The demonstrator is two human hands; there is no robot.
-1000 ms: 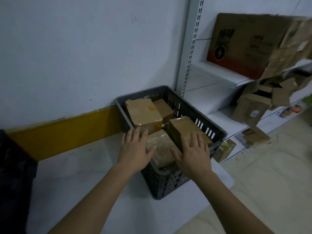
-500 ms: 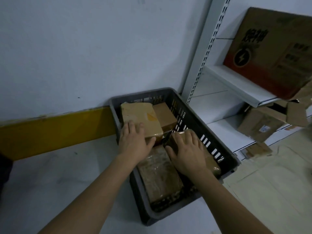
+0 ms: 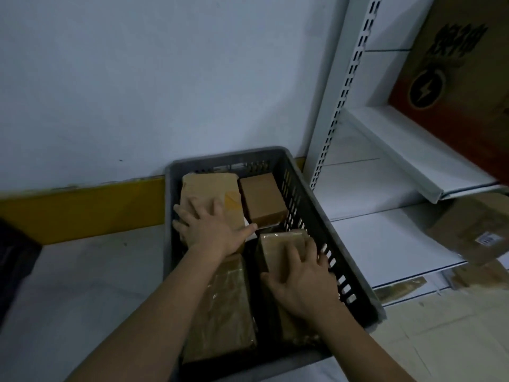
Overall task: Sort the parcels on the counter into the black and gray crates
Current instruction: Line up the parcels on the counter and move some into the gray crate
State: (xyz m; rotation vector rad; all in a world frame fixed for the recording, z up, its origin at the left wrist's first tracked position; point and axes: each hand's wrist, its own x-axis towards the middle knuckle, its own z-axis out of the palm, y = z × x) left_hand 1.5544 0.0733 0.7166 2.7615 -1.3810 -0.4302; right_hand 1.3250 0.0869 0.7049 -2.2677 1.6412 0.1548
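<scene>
Resting flat inside the gray crate (image 3: 308, 194), both hands lie on parcels. The left hand (image 3: 212, 230) presses with spread, straight fingers on the tape-wrapped parcel (image 3: 209, 188) at the crate's 11 o'clock corner, holding nothing. The right hand (image 3: 303, 282) lies on the parcel (image 3: 281, 241) at about 4 o'clock, its fingers slightly bent over the top (whether this grip truly clasps the parcel I cannot tell). A plain brown box (image 3: 263, 198) sits at 1 o'clock, beside the left hand's parcel. A long plastic-wrapped parcel (image 3: 228, 312) fills the crate's 7 o'clock side. The crate stands on the white tabletop (image 3: 82, 285); a black crate's (image 3: 13, 268) edge shows at 9 o'clock. White shelving (image 3: 385, 166) with cardboard stands at 3 o'clock.
</scene>
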